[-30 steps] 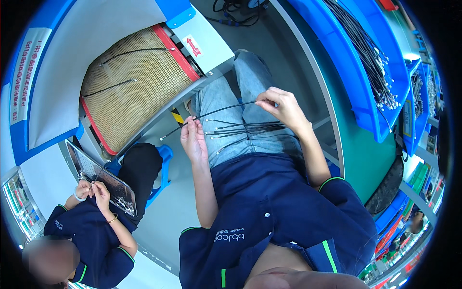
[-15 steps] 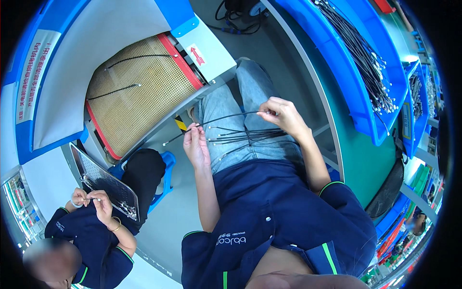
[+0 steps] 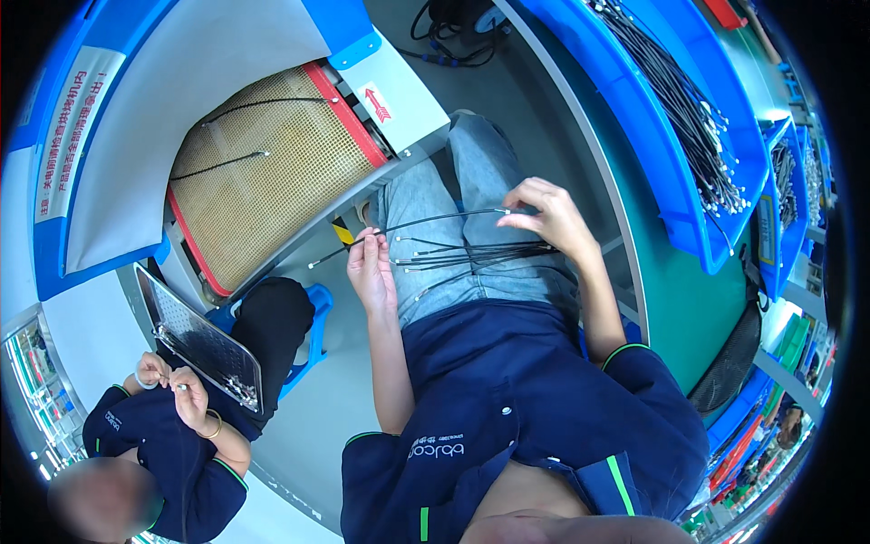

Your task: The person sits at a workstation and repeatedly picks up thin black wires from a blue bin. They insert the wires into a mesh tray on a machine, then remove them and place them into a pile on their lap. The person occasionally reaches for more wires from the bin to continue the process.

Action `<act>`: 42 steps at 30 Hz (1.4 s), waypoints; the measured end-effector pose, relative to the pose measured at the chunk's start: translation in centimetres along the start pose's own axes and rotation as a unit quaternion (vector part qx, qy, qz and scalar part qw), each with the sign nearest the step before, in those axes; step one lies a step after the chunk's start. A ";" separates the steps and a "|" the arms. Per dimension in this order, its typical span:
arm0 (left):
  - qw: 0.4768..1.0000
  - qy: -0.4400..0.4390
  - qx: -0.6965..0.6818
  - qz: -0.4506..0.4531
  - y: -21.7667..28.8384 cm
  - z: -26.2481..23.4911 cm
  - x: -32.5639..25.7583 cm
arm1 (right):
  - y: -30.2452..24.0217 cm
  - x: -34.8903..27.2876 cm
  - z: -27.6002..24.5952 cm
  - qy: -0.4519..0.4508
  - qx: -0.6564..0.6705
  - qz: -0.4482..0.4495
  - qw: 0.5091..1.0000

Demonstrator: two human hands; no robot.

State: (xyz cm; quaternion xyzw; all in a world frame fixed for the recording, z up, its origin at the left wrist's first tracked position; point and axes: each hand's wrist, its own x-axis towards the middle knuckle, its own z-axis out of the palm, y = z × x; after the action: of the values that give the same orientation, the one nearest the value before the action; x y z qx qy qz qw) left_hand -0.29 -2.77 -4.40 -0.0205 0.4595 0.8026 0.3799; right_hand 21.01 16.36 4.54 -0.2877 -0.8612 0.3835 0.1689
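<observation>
A: Holding what, closest in?
B: Pinching a black cable [image 3: 439, 219] in the left hand [image 3: 370, 261], with thumb against fingertips, leaving a short length sticking out to the left.
A: And with the right hand [image 3: 550, 213]?
B: Not clenched: parted at thumb and fingers, right at the cable's other end. Cannot tell whether touching.
A: Stretched where?
B: Above the faded jeans [image 3: 494, 186], in a shallow arc from hand to hand.
A: Anything lower?
B: Yes, more cables [image 3: 489, 254], laid loosely across the thighs, partly hidden by the right hand.
A: Off to the right?
B: A blue bin [image 3: 691, 238] with many dark cables [image 3: 680, 118], over a green tabletop [image 3: 675, 313].
A: Leftward, further off?
B: A co-worker [image 3: 195, 471], seated beside a perforated tray [image 3: 168, 306], with raised fingers [image 3: 188, 403] at something too small to tell.
A: Beyond?
B: A red-edged mesh belt [image 3: 263, 204], bearing two thin cables [image 3: 272, 99], lying apart.
</observation>
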 end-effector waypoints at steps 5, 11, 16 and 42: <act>1.000 -0.006 0.003 -0.005 0.0 0.8 0.0 | -1.4 1.8 -0.2 0.029 -0.063 -0.040 0.997; 1.000 -0.017 -0.002 -0.021 -0.1 1.4 0.5 | -2.7 3.9 1.9 -0.049 -0.097 -0.105 0.988; 0.999 -0.025 -0.008 -0.019 0.2 1.9 0.7 | -2.8 4.5 2.7 -0.059 -0.100 -0.114 0.987; 0.828 -0.230 0.512 0.001 -3.5 -0.3 -1.4 | -6.2 20.2 13.5 0.094 -0.080 -0.048 0.991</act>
State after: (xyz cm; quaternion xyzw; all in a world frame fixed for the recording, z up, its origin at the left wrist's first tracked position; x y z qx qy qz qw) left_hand 2.82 -2.82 -6.62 0.3622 0.7039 0.4345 0.4296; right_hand -3.85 18.03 1.89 -0.2938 -0.8822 0.2759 0.2436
